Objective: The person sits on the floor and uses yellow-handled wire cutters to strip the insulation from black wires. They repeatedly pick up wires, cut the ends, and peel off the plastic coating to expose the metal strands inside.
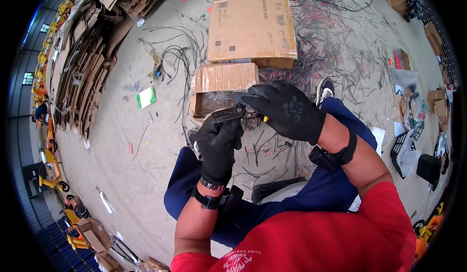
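My right hand (pixel 288 111), in a black work glove, grips a black hand tool with yellow handle parts, which looks like a pair of wire-stripping pliers (pixel 228 115). The tool's toothed jaws point left, over the fingers of my left hand (pixel 217 146). That hand is gloved in black too, its fingers curled up against the jaws; whether it pinches a wire or the tool itself is hidden. Just beyond both hands sits an opened cardboard box (pixel 226 75), with a tangle of thin strands or clear plastic inside.
A larger cardboard box (pixel 251 31) stands behind the small one. Cut black and red wire scraps (pixel 324 49) litter the floor around it. Longer black cables (pixel 182 53) lie left of the boxes. Flattened cardboard (pixel 85 64) is stacked at far left; a green-and-white packet (pixel 146 98) lies nearer.
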